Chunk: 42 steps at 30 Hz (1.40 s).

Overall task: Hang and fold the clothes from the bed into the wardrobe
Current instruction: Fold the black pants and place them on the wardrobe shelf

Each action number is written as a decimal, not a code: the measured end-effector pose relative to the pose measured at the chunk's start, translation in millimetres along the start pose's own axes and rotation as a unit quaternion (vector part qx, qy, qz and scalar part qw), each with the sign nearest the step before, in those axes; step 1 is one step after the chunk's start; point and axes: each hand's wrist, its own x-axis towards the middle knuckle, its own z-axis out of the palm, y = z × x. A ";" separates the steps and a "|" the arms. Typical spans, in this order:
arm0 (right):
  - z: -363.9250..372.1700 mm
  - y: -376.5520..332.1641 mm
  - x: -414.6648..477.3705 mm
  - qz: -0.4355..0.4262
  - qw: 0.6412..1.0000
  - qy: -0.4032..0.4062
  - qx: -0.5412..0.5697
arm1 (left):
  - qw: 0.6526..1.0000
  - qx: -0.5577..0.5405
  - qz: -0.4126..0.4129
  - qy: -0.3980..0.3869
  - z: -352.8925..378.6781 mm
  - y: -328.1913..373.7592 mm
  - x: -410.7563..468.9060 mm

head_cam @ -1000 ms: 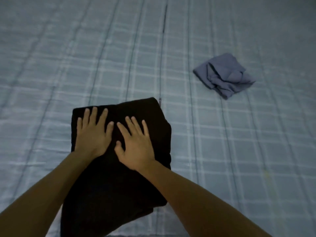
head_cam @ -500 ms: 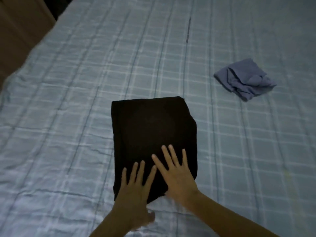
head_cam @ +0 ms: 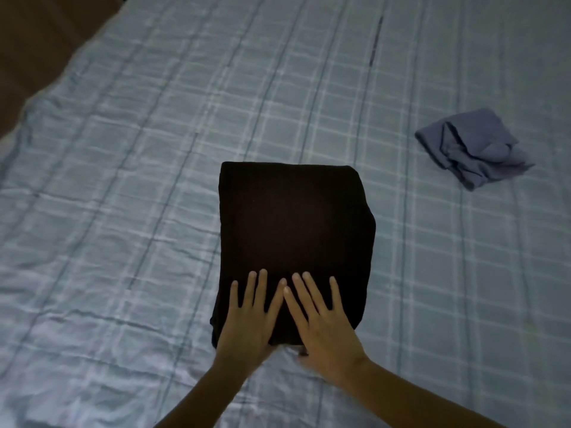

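Observation:
A black garment (head_cam: 293, 223), folded into a thick rectangle, lies in the middle of the bed (head_cam: 154, 149). Both hands rest flat on its near edge with fingers spread. My left hand (head_cam: 250, 322) covers the near left corner. My right hand (head_cam: 324, 325) lies beside it, its thumb tucked at the garment's bottom edge. Neither hand grips the cloth. A crumpled blue-grey garment (head_cam: 472, 146) lies apart at the far right of the bed.
The bed has a pale blue checked cover with wrinkles at the near left. A brown wooden surface (head_cam: 40, 41) borders the bed at the far left corner.
Both hands slid from the garment's far part down to its near edge, pressing it flat. The view lifted and shifted, so the whole folded garment now shows.

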 end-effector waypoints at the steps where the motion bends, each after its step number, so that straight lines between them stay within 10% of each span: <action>1: 0.8 -0.5 -1.7 -0.002 1.000 -0.002 -0.008 | 1.000 0.004 -0.001 0.002 1.3 0.8 -0.6; 18: -5.9 -3.9 25.7 0.071 0.984 0.090 0.134 | 0.992 0.071 0.033 0.095 -7.2 -10.8 6.6; 28: 2.5 2.7 10.4 0.126 0.990 0.052 0.021 | 0.993 0.020 0.043 0.104 -11.6 -4.7 8.9; 42: -201.9 -52.2 -30.8 0.076 0.976 0.196 0.046 | 0.953 0.035 0.033 0.299 -194.6 -20.8 -91.8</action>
